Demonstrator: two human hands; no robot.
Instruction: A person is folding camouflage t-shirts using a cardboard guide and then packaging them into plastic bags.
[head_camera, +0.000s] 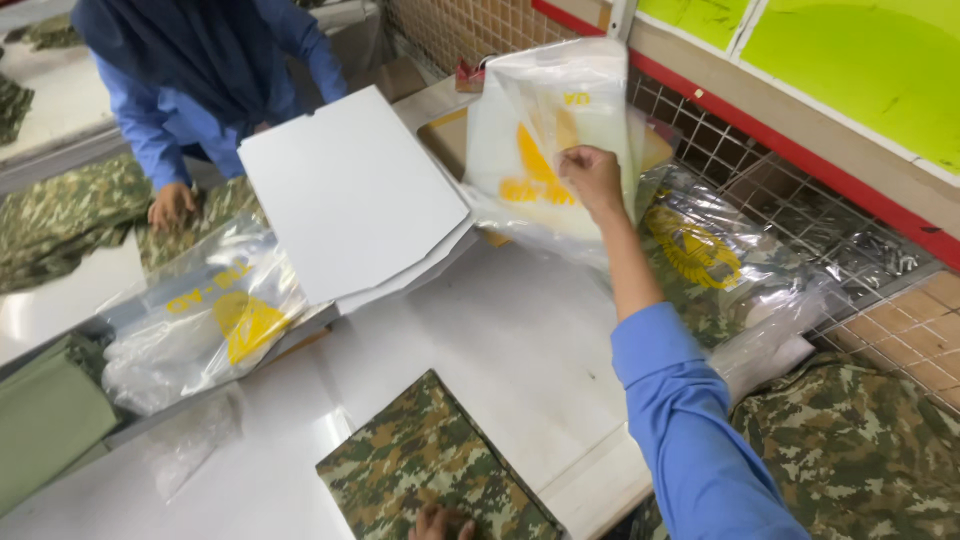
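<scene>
My right hand (592, 178) reaches out over the white table and grips a clear plastic bag with yellow print (548, 120), lifting it upright off a pile at the back. My left hand (443, 523) shows only at the bottom edge, fingers resting on a folded camouflage garment (425, 465) that lies flat on the table (520, 340) in front of me.
A stack of white cardboard sheets (345, 190) lies at the back centre. More printed plastic bags (210, 325) sit at left, a bagged camouflage garment (705, 265) at right. Another person in blue (190, 80) handles camouflage cloth (60, 215) across the table. Wire mesh (800, 210) lines the right side.
</scene>
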